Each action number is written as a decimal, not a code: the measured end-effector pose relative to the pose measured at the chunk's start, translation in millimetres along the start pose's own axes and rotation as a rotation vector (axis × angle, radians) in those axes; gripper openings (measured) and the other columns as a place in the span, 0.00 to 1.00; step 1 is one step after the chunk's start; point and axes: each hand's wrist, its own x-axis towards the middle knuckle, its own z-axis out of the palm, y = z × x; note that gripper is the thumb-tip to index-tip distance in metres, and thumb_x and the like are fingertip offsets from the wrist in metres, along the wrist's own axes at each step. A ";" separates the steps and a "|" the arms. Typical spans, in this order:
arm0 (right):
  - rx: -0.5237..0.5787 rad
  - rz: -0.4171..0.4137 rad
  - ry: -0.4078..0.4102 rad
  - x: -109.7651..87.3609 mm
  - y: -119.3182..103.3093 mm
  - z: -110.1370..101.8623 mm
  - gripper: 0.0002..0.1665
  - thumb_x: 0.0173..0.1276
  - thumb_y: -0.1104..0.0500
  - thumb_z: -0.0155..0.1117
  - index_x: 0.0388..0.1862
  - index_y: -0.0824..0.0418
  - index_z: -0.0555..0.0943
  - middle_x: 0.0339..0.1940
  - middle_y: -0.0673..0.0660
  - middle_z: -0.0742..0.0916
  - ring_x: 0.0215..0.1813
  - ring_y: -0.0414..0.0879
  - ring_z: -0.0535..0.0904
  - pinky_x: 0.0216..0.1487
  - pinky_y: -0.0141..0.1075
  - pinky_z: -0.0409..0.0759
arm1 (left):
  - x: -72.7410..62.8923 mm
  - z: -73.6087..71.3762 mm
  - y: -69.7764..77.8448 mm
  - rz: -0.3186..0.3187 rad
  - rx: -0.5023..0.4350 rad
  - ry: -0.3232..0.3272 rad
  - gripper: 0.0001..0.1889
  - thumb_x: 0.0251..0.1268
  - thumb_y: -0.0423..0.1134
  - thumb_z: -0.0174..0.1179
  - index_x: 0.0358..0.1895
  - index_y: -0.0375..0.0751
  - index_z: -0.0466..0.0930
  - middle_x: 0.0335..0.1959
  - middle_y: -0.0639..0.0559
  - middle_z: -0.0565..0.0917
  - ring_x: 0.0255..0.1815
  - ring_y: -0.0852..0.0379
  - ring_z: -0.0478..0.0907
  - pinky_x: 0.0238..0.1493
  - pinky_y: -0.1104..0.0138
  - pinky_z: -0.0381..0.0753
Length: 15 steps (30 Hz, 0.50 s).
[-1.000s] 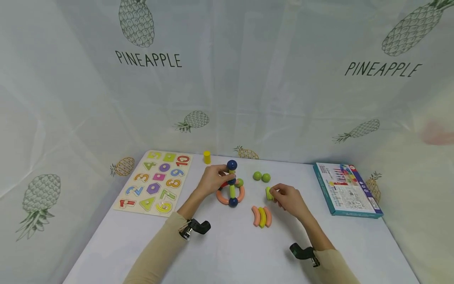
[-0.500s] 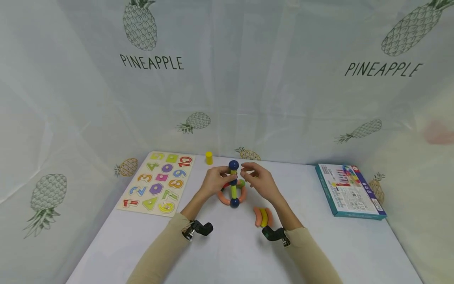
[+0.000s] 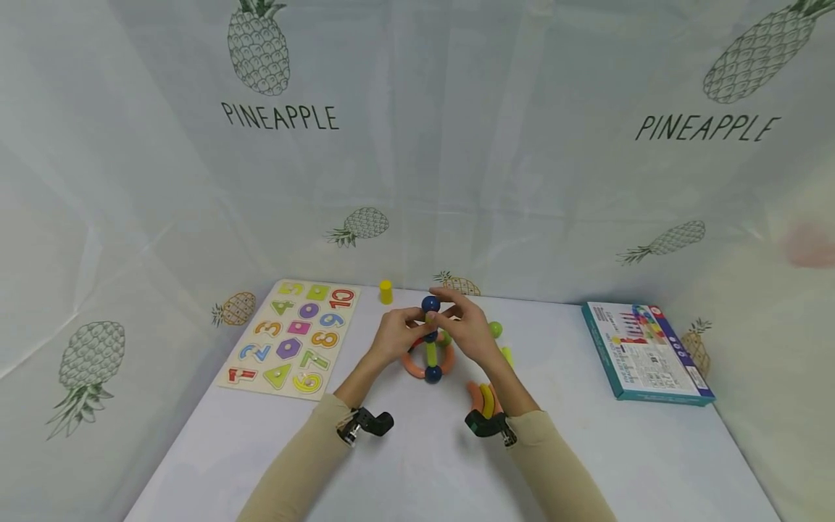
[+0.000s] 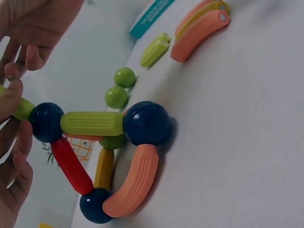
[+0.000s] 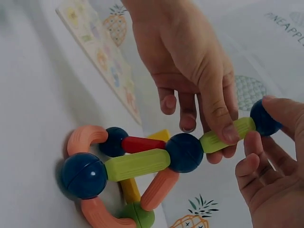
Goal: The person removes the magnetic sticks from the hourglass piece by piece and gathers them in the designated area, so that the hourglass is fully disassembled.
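In the middle of the table stands a frame of magnetic sticks and balls. A light green stick (image 5: 137, 164) joins a lower blue ball (image 5: 84, 175) to a middle one (image 5: 184, 152); curved salmon sticks (image 4: 134, 183), a red stick (image 4: 71, 165) and a green ball (image 5: 138, 215) form the rest. My left hand (image 3: 394, 335) pinches the upper green stick (image 5: 240, 130) between thumb and fingers. With thumb and fingertips, my right hand (image 3: 470, 332) holds the blue ball (image 5: 265, 118) topping that stick. Part of the frame is hidden behind both hands in the head view.
Loose green sticks (image 4: 155, 50) and green balls (image 4: 116, 97) lie right of the frame. Nearer are curved salmon and yellow sticks (image 3: 487, 400). A number puzzle board (image 3: 287, 339) lies left, a yellow cylinder (image 3: 386, 292) behind, a flat box (image 3: 646, 353) right.
My right hand has left the loose green sticks, moved left to the frame's top and taken hold of the upper blue ball. The left hand keeps its pinch on the upper stick.
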 end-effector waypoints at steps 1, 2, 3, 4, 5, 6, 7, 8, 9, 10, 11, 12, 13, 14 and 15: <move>-0.005 0.006 -0.003 0.2 -0.1 0.2 0.28 0.70 0.51 0.69 0.69 0.50 0.76 0.61 0.56 0.82 0.43 0.50 0.82 0.40 0.39 0.82 | -0.2 0.0 -0.4 0.002 -0.003 0.001 0.12 0.65 0.49 0.69 0.44 0.46 0.89 0.40 0.55 0.90 0.35 0.60 0.83 0.35 0.67 0.81; -0.008 0.013 -0.003 0.1 -0.6 0.5 0.28 0.70 0.51 0.69 0.68 0.49 0.77 0.61 0.55 0.82 0.44 0.50 0.82 0.40 0.39 0.82 | -0.3 0.1 -0.7 0.005 -0.005 0.003 0.12 0.65 0.49 0.69 0.44 0.47 0.89 0.41 0.55 0.90 0.35 0.60 0.83 0.35 0.67 0.81; -0.011 0.020 -0.002 -0.2 -0.9 0.7 0.28 0.70 0.51 0.70 0.68 0.50 0.77 0.60 0.55 0.82 0.44 0.50 0.82 0.39 0.39 0.82 | -0.5 0.2 -1.0 0.006 -0.008 0.003 0.13 0.65 0.50 0.69 0.44 0.47 0.89 0.41 0.55 0.90 0.34 0.60 0.83 0.35 0.67 0.81; -0.012 0.025 0.002 -0.3 -0.8 1.0 0.28 0.70 0.51 0.70 0.68 0.50 0.77 0.60 0.55 0.82 0.44 0.50 0.82 0.39 0.38 0.82 | -0.7 0.3 -1.2 0.008 -0.012 0.003 0.13 0.65 0.50 0.69 0.44 0.47 0.89 0.41 0.55 0.90 0.34 0.60 0.83 0.34 0.67 0.80; -0.014 0.030 0.008 -0.5 -0.9 1.3 0.28 0.69 0.51 0.70 0.67 0.50 0.77 0.60 0.55 0.82 0.44 0.50 0.82 0.38 0.38 0.82 | -0.9 0.4 -1.1 0.010 -0.016 0.003 0.13 0.65 0.50 0.69 0.45 0.47 0.89 0.41 0.54 0.90 0.33 0.61 0.83 0.34 0.67 0.80; -0.011 0.033 0.014 -0.7 -1.5 1.5 0.28 0.69 0.50 0.70 0.67 0.50 0.77 0.59 0.55 0.83 0.44 0.50 0.82 0.37 0.38 0.81 | -1.0 0.5 -1.0 0.012 -0.020 0.003 0.13 0.65 0.50 0.69 0.45 0.47 0.89 0.41 0.54 0.90 0.33 0.61 0.83 0.33 0.67 0.80; -0.012 0.034 0.021 -0.9 -1.4 1.9 0.28 0.69 0.50 0.70 0.67 0.51 0.78 0.59 0.55 0.83 0.44 0.51 0.82 0.37 0.37 0.81 | -1.1 0.6 -0.9 0.011 -0.023 0.002 0.13 0.65 0.50 0.69 0.45 0.47 0.89 0.41 0.54 0.90 0.33 0.61 0.82 0.33 0.68 0.80; -0.008 0.034 0.026 -1.0 -1.3 2.4 0.28 0.69 0.50 0.70 0.67 0.52 0.78 0.58 0.55 0.83 0.44 0.52 0.82 0.36 0.37 0.81 | -1.1 0.7 -0.8 0.010 -0.023 0.002 0.13 0.65 0.50 0.69 0.45 0.47 0.89 0.41 0.54 0.90 0.32 0.61 0.82 0.32 0.68 0.79; -0.009 0.033 0.029 -0.9 -0.9 2.8 0.28 0.69 0.50 0.70 0.67 0.52 0.78 0.58 0.56 0.83 0.44 0.52 0.82 0.35 0.37 0.80 | -1.3 0.8 -0.6 0.008 -0.024 0.002 0.13 0.65 0.50 0.69 0.45 0.46 0.89 0.41 0.54 0.90 0.32 0.61 0.82 0.31 0.68 0.79; -0.012 0.032 0.033 -0.8 -0.5 3.2 0.28 0.69 0.49 0.70 0.67 0.52 0.78 0.58 0.55 0.83 0.44 0.52 0.83 0.35 0.37 0.80 | -1.4 0.8 -0.4 0.007 -0.027 0.002 0.13 0.65 0.50 0.69 0.44 0.46 0.89 0.41 0.54 0.90 0.31 0.61 0.82 0.31 0.68 0.79; -0.014 0.031 0.036 -0.9 -0.6 3.6 0.28 0.69 0.49 0.70 0.67 0.52 0.78 0.57 0.55 0.83 0.43 0.52 0.83 0.34 0.36 0.79 | -1.3 0.8 -0.4 0.007 -0.028 0.002 0.13 0.65 0.50 0.69 0.44 0.46 0.89 0.41 0.54 0.90 0.30 0.62 0.82 0.30 0.69 0.78; -0.019 0.030 0.038 -0.9 -0.3 4.0 0.28 0.69 0.49 0.70 0.67 0.52 0.78 0.57 0.55 0.84 0.43 0.51 0.83 0.33 0.36 0.79 | -1.4 0.8 -0.3 0.006 -0.030 0.002 0.13 0.65 0.50 0.69 0.44 0.46 0.89 0.41 0.54 0.90 0.30 0.62 0.82 0.30 0.69 0.78; -0.026 0.030 0.041 -0.9 -0.3 4.4 0.28 0.69 0.49 0.70 0.67 0.52 0.78 0.57 0.54 0.84 0.43 0.50 0.83 0.33 0.36 0.79 | -1.6 0.8 -0.2 0.006 -0.032 0.001 0.13 0.65 0.50 0.69 0.44 0.46 0.89 0.41 0.54 0.90 0.29 0.62 0.81 0.29 0.69 0.77; -0.030 0.030 0.043 -1.1 -0.4 4.6 0.28 0.69 0.50 0.70 0.67 0.51 0.78 0.57 0.54 0.84 0.43 0.50 0.83 0.32 0.35 0.78 | -1.6 0.8 -0.4 0.006 -0.032 0.001 0.13 0.65 0.49 0.69 0.44 0.46 0.89 0.41 0.54 0.90 0.29 0.62 0.81 0.28 0.69 0.77; -0.038 0.030 0.046 -1.3 -0.6 4.8 0.28 0.69 0.50 0.70 0.67 0.51 0.78 0.57 0.53 0.84 0.42 0.49 0.83 0.32 0.35 0.78 | -1.6 0.9 -0.5 0.006 -0.035 0.000 0.13 0.65 0.49 0.69 0.44 0.45 0.89 0.40 0.54 0.90 0.29 0.62 0.81 0.28 0.69 0.77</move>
